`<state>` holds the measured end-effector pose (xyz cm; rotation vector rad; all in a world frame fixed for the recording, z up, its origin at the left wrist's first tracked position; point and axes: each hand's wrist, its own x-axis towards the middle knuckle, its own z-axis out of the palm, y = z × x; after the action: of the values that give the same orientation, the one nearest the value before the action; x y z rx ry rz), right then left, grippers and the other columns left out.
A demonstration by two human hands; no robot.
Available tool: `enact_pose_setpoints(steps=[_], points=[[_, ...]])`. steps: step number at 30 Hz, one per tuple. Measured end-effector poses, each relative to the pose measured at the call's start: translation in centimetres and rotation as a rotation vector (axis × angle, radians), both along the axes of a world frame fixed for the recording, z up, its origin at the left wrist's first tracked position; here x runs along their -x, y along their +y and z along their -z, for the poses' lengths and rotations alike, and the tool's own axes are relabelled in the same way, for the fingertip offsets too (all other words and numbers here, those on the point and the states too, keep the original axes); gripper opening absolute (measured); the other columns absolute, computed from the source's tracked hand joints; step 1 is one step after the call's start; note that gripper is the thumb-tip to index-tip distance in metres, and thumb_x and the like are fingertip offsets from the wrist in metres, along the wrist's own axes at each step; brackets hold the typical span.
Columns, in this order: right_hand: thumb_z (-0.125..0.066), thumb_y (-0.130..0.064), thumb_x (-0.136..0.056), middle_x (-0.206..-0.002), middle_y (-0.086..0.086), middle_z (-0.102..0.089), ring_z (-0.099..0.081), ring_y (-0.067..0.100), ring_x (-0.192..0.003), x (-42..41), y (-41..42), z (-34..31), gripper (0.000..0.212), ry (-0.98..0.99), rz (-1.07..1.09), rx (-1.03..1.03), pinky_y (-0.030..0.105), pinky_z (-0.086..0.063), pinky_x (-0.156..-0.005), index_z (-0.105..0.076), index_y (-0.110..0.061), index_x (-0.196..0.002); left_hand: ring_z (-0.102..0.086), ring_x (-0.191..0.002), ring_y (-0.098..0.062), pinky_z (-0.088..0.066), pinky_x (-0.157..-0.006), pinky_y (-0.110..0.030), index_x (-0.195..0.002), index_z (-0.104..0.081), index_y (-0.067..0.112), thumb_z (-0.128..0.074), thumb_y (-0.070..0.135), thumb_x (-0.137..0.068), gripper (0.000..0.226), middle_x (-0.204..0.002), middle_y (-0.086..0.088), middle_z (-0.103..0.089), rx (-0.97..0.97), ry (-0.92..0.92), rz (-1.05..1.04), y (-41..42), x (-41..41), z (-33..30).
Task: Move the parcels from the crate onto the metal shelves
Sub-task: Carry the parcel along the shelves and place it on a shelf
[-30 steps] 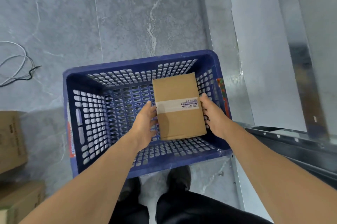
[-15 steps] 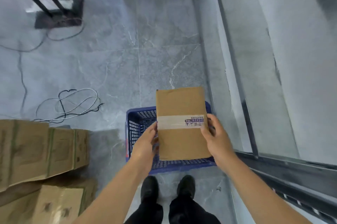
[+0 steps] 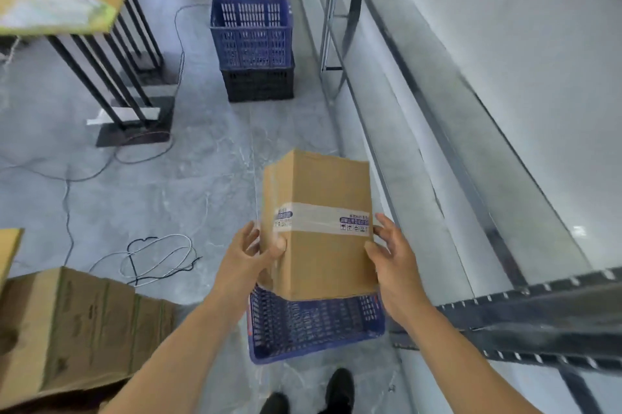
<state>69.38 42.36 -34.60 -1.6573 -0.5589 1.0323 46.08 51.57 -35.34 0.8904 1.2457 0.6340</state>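
Note:
A brown cardboard parcel (image 3: 319,211) with a band of printed tape is held up in front of me, well above the blue slotted crate (image 3: 313,326) on the floor. My left hand (image 3: 249,255) grips its left side and my right hand (image 3: 393,255) grips its right side. The crate sits below the parcel, partly hidden by it, and what shows of its inside looks empty. The metal shelves (image 3: 471,131) run along my right, with grey boards and a dark perforated beam (image 3: 538,306) close by.
Cardboard boxes (image 3: 67,326) lie on the floor at lower left. Loose cables (image 3: 158,258) trail over the grey tiles. Two stacked crates (image 3: 252,46) stand further ahead beside the shelf frame. A table on black legs (image 3: 101,53) is at upper left. My shoes (image 3: 340,393) show below.
Both hands lifted the parcel out of the crate and raised it high. My view rose from looking down into the crate to looking along the aisle.

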Motion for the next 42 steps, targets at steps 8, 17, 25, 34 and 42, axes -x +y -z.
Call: enact_pose_setpoints(steps=[8, 17, 25, 34, 42], points=[[-0.051, -0.027, -0.11, -0.149, -0.025, -0.055, -0.056, -0.001, -0.131, 6.6, -2.0, -5.9, 0.043, -0.077, -0.119, -0.062, 0.043, -0.044, -0.118, -0.055, -0.066, -0.129, -0.081, -0.095, -0.021, -0.066, -0.065, -0.042, -0.114, -0.07, 0.047, -0.103, 0.058, -0.04, 0.081, -0.114, 0.0, -0.082, -0.07, -0.069, 0.25, 0.0, 5.9, -7.5], [-0.056, -0.071, -0.09, -0.133, -0.017, -0.073, -0.068, 0.006, -0.124, 9.6, -3.3, -10.7, 0.05, 0.079, -0.233, -0.077, 0.041, -0.052, -0.109, -0.065, -0.05, -0.134, -0.076, -0.104, -0.004, -0.062, -0.082, -0.029, -0.132, -0.065, 0.048, -0.057, 0.028, -0.107, 0.033, -0.124, 0.015, -0.078, -0.164, -0.082, 0.293, -1.8, 7.9, -11.4], [-0.068, -0.061, -0.089, -0.122, -0.011, -0.079, -0.075, 0.011, -0.112, 9.2, -4.0, -11.4, 0.037, 0.107, -0.159, -0.118, 0.047, -0.054, -0.107, -0.072, -0.046, -0.124, -0.063, -0.131, -0.027, -0.05, -0.113, -0.05, -0.126, -0.068, 0.057, -0.067, 0.016, -0.103, 0.048, -0.133, 0.007, -0.069, -0.317, -0.038, 0.304, -2.2, 7.0, -12.4], [-0.076, -0.045, -0.086, -0.149, 0.0, -0.063, -0.063, 0.026, -0.134, 8.5, -5.5, -10.6, 0.073, 0.318, -0.154, -0.268, 0.06, -0.053, -0.107, -0.043, -0.052, -0.151, -0.079, -0.108, -0.034, -0.065, -0.068, -0.05, -0.144, -0.045, 0.029, -0.103, 0.053, -0.046, 0.117, -0.122, -0.011, -0.08, -0.015, -0.066, 0.322, -3.4, 7.4, -13.1], [-0.066, -0.021, -0.101, -0.159, -0.019, -0.033, -0.033, 0.002, -0.146, 6.0, -6.4, -12.4, 0.043, -0.056, -0.217, -0.221, 0.033, -0.026, -0.123, -0.057, -0.046, -0.135, -0.08, -0.107, -0.025, -0.067, -0.071, -0.048, -0.145, -0.042, 0.058, -0.104, 0.02, -0.058, 0.113, -0.13, 0.009, -0.075, -0.129, -0.044, 0.436, -3.4, 8.7, -14.7]])
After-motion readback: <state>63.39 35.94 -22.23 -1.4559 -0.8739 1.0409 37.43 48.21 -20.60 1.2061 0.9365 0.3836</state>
